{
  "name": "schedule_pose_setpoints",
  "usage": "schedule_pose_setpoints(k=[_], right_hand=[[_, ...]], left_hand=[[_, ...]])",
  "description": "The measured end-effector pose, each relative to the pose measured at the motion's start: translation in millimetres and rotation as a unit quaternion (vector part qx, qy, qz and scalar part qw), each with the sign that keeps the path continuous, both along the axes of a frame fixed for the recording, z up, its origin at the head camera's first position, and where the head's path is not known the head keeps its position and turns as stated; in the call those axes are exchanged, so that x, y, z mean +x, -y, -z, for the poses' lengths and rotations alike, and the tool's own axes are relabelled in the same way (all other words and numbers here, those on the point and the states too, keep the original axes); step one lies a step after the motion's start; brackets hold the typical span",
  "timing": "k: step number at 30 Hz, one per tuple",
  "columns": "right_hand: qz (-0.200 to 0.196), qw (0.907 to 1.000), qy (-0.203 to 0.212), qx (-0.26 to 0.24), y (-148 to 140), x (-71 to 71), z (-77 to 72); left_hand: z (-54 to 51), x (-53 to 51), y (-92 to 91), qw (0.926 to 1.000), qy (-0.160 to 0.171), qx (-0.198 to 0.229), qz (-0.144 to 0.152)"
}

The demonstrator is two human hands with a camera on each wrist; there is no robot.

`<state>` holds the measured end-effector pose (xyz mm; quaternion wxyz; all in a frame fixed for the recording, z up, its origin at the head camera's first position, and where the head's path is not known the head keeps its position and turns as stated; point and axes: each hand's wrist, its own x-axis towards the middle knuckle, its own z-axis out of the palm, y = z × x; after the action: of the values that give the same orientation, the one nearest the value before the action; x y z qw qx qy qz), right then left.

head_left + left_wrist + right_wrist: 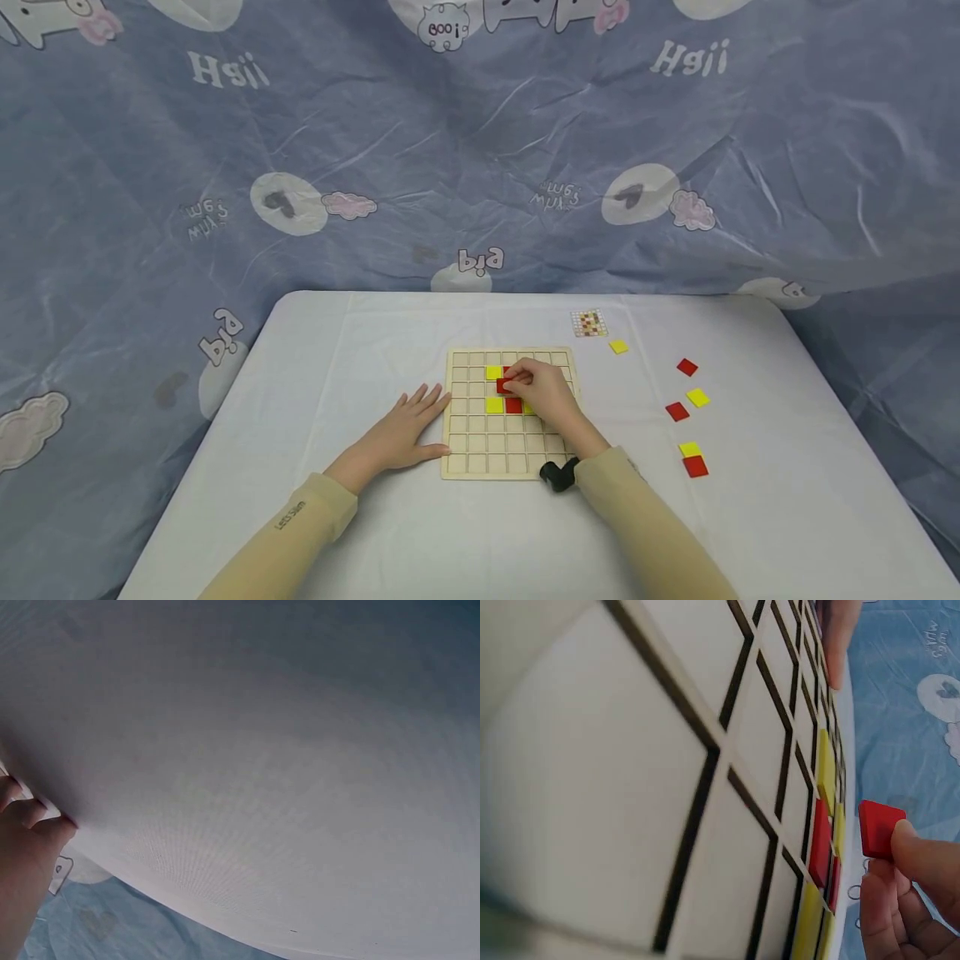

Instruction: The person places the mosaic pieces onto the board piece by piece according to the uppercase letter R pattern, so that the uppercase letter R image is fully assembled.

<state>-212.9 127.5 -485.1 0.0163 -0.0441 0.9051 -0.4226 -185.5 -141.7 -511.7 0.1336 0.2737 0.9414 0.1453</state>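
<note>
A wooden grid board (480,437) lies mid-table with several red and yellow square tiles in its cells, among them a yellow tile (494,405) and a red tile (513,406). Above these, my right hand (546,395) pinches a red square tile (881,829) between thumb and fingers; in the right wrist view it is raised off the board. My left hand (405,429) lies flat with fingers spread, its fingertips and thumb at the board's left edge. In the left wrist view, only part of the left hand (30,840) shows at the far left.
A small patterned card (589,323) lies beyond the board, a yellow tile (618,347) near it. Several loose red and yellow tiles are scattered at the right, one red tile (695,466) touching a yellow one. A black object (558,476) is beside the right cuff. Patterned cloth (480,167) hangs behind.
</note>
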Motion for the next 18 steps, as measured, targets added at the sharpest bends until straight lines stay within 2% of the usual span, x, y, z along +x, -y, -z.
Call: schedule_pose_setpoints(k=[7, 18], right_hand=[[-0.006, 0.9994, -0.003, 0.033, 12, -9.3, 8.3], [-0.042, 0.9933, -0.012, 0.106, 19, -9.7, 7.9]], left_hand=[[1.4, -0.1, -1.1, 1.0000, 0.002, -0.003, -0.004], [-0.5, -0.4, -1.3, 1.0000, 0.003, -0.004, -0.005]])
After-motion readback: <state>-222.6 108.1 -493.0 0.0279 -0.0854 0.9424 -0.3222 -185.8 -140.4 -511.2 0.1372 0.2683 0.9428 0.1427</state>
